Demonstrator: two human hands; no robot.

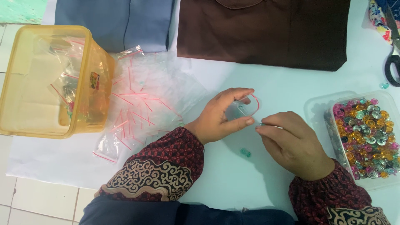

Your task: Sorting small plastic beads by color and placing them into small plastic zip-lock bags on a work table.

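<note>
1. Patterned maroon sleeves (160,166) lie nearest, over a dark lap at the near edge.
2. The left hand (221,116) curls thumb and fingers around a small clear bag (243,109) with a red zip strip, holding its mouth open just above the worktop (233,179).
3. The right hand (293,143) is pinched at its fingertips on something tiny, right at the bag's mouth; what it grips is too small to tell.
4. A small green bead (245,152) lies loose on the worktop, near and between the two hands.
5. To the right, a clear tub (318,106) holds many shiny beads in gold, pink, green and silver.
6. To the left of the hands, a heap of empty clear bags (139,104) with red strips spreads over the worktop.
7. Far left, a yellow box (98,62) leans on its side with more bags inside.
8. Along the far edge lie a blue-grey cloth (116,23) and a brown cloth (266,31).
9. Scissors (393,62) rest at the far right, beside a flowered fabric (379,18), with one pale bead (383,85) just near them.
</note>
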